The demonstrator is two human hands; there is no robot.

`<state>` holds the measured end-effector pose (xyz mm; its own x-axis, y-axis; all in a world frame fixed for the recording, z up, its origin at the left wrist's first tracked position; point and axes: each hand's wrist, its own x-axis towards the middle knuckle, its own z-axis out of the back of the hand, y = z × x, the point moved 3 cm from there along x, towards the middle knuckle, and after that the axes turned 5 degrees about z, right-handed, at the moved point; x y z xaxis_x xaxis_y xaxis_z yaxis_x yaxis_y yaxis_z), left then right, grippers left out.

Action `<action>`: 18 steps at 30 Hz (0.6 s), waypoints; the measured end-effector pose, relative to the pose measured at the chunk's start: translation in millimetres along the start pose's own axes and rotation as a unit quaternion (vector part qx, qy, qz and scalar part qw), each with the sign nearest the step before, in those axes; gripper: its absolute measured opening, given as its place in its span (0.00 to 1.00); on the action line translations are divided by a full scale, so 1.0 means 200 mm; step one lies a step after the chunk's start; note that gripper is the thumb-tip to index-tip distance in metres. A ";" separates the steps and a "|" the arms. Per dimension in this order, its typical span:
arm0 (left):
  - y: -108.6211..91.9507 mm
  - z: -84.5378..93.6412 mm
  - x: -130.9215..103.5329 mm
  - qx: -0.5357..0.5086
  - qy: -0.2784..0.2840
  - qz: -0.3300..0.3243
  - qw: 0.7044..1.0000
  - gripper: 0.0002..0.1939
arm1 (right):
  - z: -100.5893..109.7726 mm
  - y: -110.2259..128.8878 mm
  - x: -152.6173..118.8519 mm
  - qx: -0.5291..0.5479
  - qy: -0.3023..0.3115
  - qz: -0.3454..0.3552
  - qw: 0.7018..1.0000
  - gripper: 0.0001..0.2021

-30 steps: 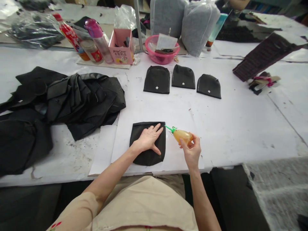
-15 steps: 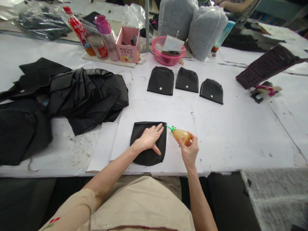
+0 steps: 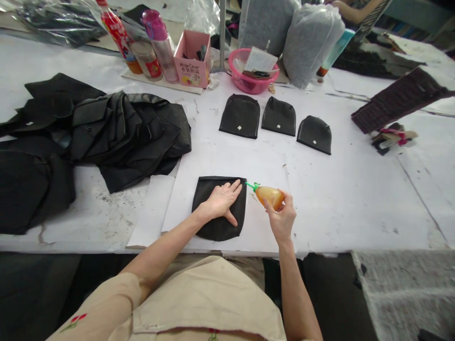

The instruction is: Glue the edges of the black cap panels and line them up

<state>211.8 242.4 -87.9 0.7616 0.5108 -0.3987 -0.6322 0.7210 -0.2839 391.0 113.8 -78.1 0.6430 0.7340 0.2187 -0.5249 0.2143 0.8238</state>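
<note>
Flat on the white table lies a black fabric piece (image 3: 218,228) with a folded top edge and a rounded bottom. My left hand (image 3: 223,201) presses on it with fingers spread, the fingertips near its upper right corner. In my right hand (image 3: 282,218) is a squeeze glue bottle (image 3: 269,196) with amber liquid and a thin green nozzle. The nozzle points left, and its tip is at the upper right corner of the black piece; whether it touches I cannot tell. Three similar black pieces (image 3: 240,116), each with a small white mark, lie in a row farther back.
A heap of black fabric pieces (image 3: 131,135) covers the left side. At the back stand a red bottle (image 3: 115,31), a purple-lidded bottle (image 3: 161,42), a pink box (image 3: 192,66) and a pink basin (image 3: 245,84). A dark upright object (image 3: 398,102) is at right. Another person's arm (image 3: 359,12) shows behind.
The camera view has shifted slightly. Both hands keep nearly the same position, with the nozzle still at the piece's upper right corner.
</note>
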 end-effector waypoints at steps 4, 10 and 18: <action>0.00 0.00 0.00 0.001 0.002 -0.004 1.000 0.72 | 0.02 -0.01 -0.01 0.001 0.014 -0.012 1.000 0.32; 0.00 0.01 -0.01 -0.006 0.003 -0.001 1.000 0.72 | 0.06 0.01 -0.07 0.010 0.024 -0.028 0.999 0.31; 0.01 -0.02 0.00 -0.009 -0.007 -0.001 1.000 0.72 | 0.09 0.03 -0.12 0.024 0.027 -0.055 0.998 0.30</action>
<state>210.1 241.0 -92.1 0.7641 0.5164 -0.3867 -0.6337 0.7131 -0.2999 382.6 85.0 -69.1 0.6639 0.7413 0.0986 -0.4245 0.2649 0.8658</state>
